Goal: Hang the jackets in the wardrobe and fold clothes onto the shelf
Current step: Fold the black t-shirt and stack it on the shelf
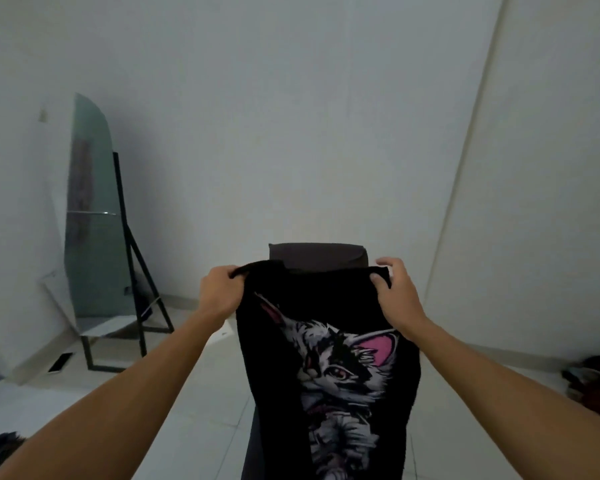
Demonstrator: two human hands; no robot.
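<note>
Left hand (219,292) and right hand (395,292) are pinching the black cat-print T-shirt's (329,368) top corners; keeping the edge taut should be squaring the fold.

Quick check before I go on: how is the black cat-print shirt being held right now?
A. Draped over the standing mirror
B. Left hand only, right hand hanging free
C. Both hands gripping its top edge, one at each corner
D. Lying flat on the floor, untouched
C: the left hand and right hand each pinch a top corner of the black shirt, which hangs down between them.
</note>
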